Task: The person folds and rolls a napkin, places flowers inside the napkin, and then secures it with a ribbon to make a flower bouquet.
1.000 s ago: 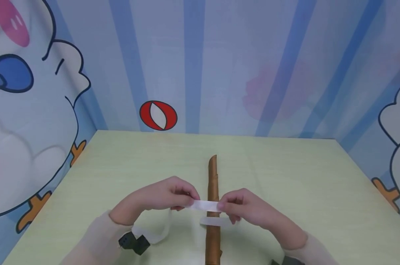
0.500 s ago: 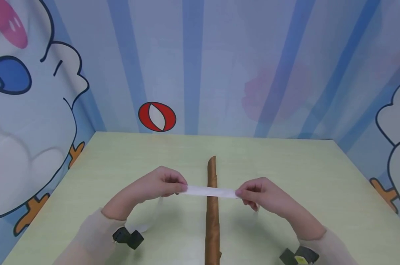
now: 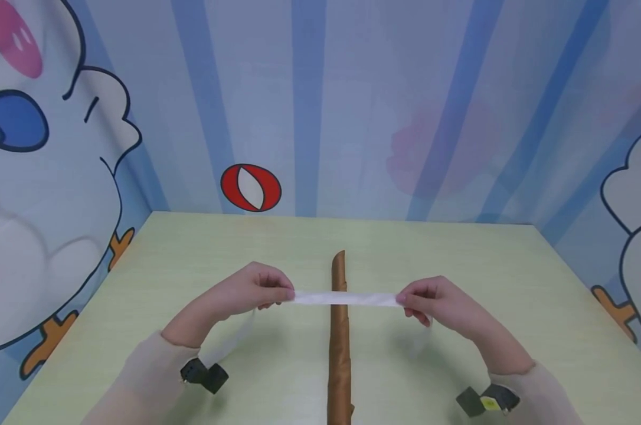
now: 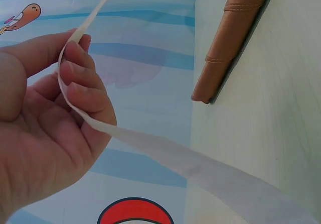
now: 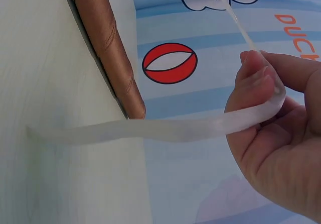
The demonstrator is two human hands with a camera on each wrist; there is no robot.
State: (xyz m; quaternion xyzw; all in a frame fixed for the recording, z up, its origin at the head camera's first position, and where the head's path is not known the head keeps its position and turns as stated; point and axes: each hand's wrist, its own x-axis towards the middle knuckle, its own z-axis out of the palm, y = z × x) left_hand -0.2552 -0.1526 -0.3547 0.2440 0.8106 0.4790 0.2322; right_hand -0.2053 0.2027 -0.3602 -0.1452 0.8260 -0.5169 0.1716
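Observation:
A white ribbon-like strip (image 3: 347, 298) is stretched level between my two hands, over a long brown stick-like piece (image 3: 339, 360). My left hand (image 3: 251, 288) pinches it between thumb and forefinger. At the other side my right hand (image 3: 438, 302) pinches it the same way. In the left wrist view the strip's loose length (image 4: 170, 156) runs through the curled fingers and trails down. A second tail (image 5: 165, 131) hangs from the palm in the right wrist view. The brown piece (image 5: 103, 28) has a wrapped, seamed surface and lies on the table, untouched by either hand.
The pale green table (image 3: 235, 236) ends at a blue striped backdrop (image 3: 347, 106) printed with cartoon figures and a red ball. Small dark wrist cameras (image 3: 203, 375) sit at both sleeves.
My hands have moved apart and away from me, so the taut stretch of strip between them is longer. Its tails have swung along; the brown piece stays in place.

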